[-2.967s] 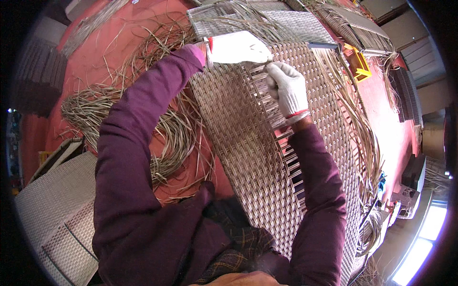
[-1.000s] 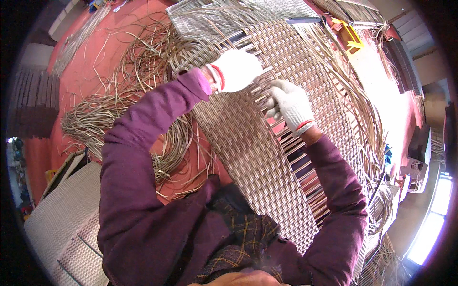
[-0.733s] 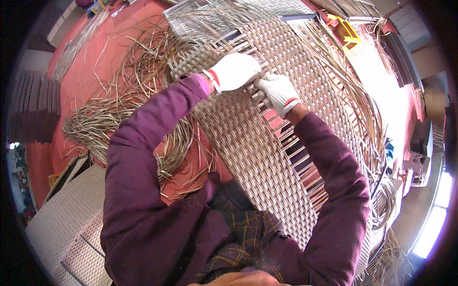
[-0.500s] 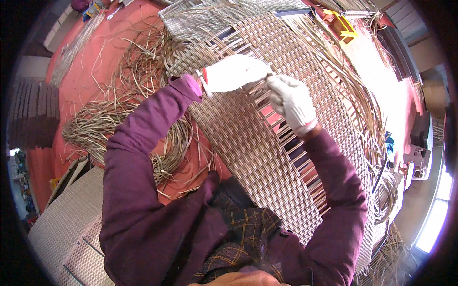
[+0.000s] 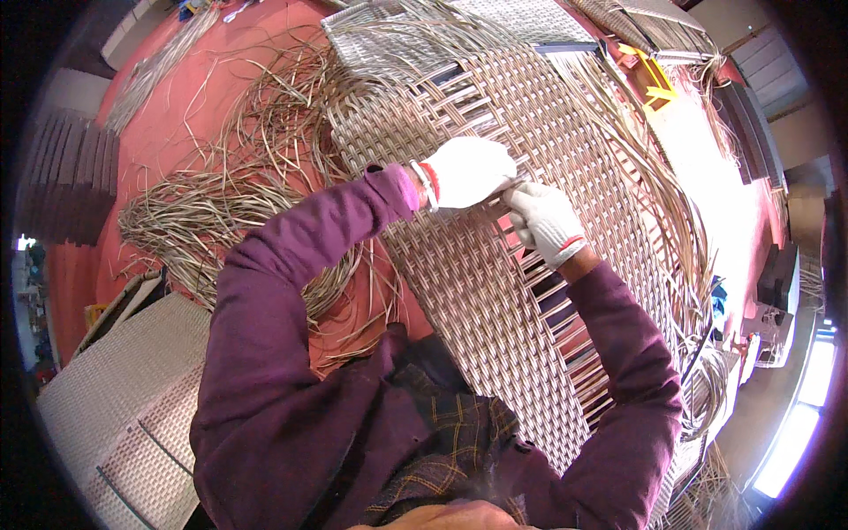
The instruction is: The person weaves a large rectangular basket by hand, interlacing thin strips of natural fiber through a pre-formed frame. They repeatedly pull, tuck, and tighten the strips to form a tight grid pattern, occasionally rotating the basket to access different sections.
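Observation:
Both my hands wear white knit gloves with red-edged cuffs and meet over a brown-and-cream woven wicker panel point(image 5: 450, 283). My left hand point(image 5: 471, 173) is bent over the weave, its fingertips pressed together. Touching or nearly touching them are the curled fingers of my right hand point(image 5: 546, 223), closed in a pinch. What the fingertips hold is too small and covered to make out. An open gap with bare crosswise strands point(image 5: 565, 322) runs through the panel, from beneath my hands down past my right forearm. Another short gap point(image 5: 468, 95) shows beyond my left hand.
A large heap of loose wicker strips point(image 5: 203, 212) lies on the red floor covering point(image 5: 168, 115) at left. More long strips point(image 5: 649, 190) hang along the panel's right side. A yellow bracket-like piece point(image 5: 652, 81) is at far right, and another woven panel point(image 5: 124, 362) at lower left.
Both hands have come nearer to me along the panel, still together with fingers closed. The whole view has shifted a little, so the panel appears further right.

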`<state>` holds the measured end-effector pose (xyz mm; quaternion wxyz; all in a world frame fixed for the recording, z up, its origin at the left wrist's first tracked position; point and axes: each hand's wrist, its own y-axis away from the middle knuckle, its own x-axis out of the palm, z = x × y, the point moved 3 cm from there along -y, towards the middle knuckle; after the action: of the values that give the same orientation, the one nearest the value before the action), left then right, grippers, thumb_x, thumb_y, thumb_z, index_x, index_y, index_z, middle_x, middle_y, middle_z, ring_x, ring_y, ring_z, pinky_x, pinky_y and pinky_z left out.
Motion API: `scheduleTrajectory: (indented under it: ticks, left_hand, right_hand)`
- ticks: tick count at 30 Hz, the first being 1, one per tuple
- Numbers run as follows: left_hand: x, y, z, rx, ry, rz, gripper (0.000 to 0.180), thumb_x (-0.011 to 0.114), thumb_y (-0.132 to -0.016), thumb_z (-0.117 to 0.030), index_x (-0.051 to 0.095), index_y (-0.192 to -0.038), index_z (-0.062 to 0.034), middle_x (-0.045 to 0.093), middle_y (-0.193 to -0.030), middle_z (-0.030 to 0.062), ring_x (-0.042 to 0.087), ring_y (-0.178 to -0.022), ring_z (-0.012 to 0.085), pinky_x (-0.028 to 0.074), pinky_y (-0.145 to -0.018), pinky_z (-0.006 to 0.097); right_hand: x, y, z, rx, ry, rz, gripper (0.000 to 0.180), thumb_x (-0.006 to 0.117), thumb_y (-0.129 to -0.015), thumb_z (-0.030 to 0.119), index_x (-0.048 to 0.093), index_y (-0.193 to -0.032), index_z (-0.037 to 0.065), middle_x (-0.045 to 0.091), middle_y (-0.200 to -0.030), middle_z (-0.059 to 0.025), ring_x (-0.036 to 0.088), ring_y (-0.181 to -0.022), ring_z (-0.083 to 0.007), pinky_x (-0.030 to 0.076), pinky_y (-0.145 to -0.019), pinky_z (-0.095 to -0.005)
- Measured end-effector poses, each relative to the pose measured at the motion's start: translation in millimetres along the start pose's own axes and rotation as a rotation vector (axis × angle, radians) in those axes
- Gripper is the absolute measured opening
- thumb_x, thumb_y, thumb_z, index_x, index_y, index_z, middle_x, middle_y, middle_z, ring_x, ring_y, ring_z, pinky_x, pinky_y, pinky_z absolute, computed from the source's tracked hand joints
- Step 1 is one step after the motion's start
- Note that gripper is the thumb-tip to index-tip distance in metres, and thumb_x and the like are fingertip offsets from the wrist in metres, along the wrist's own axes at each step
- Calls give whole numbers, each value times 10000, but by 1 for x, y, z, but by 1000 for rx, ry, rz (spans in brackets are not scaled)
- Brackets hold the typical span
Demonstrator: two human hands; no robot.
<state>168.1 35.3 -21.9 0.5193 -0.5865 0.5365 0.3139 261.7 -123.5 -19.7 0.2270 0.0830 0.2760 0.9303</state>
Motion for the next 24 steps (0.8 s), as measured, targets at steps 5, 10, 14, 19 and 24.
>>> scheduleTrajectory:
  ticks: [5, 10, 14, 19, 24]
  left_hand:
    - [-8, 8, -13, 68, 184, -265, 240, 631, -1011, -249, 756, -1141, -92, 728, -1056, 113, 730, -970, 320, 590, -876, 405]
    - [-11, 5, -23, 57, 693, -37, 251, 627, -1042, -220, 744, -1181, -47, 753, -1053, 120, 734, -974, 324, 594, -878, 418]
    - [-20, 6, -30, 222, 234, -138, 176, 687, -956, -223, 729, -1048, -79, 715, -941, 88, 714, -884, 319, 575, -779, 444]
    - [6, 0, -40, 75, -27, -7, 105, 694, -886, -207, 688, -955, -128, 654, -881, 99, 708, -792, 342, 551, -677, 459]
    - [14, -3, -48, 121, 98, -26, 103, 676, -921, -200, 714, -956, -111, 674, -907, 103, 713, -855, 326, 574, -759, 436]
  right_hand:
    - [-2, 20, -1, -38, -199, -14, 151, 646, -1072, 176, 700, -1054, 37, 512, -696, 92, 394, -508, -14, 335, -445, -197]
    - [3, 69, 5, -40, -199, -107, 185, 639, -1096, 187, 703, -1065, 16, 550, -660, 72, 427, -476, -12, 322, -421, -208]
    - [-5, 87, 2, 25, -31, -213, 289, 589, -1097, 168, 680, -1284, -34, 619, -707, 18, 544, -506, -54, 407, -440, -218]
    - [-12, 75, -16, 7, 58, -203, 442, 497, -1089, 136, 570, -1493, -27, 668, -769, -33, 664, -567, -120, 516, -485, -230]
    - [-13, 53, -19, 88, 26, -52, 249, 552, -1077, 159, 660, -1244, 8, 636, -739, 12, 618, -540, -92, 501, -459, -229]
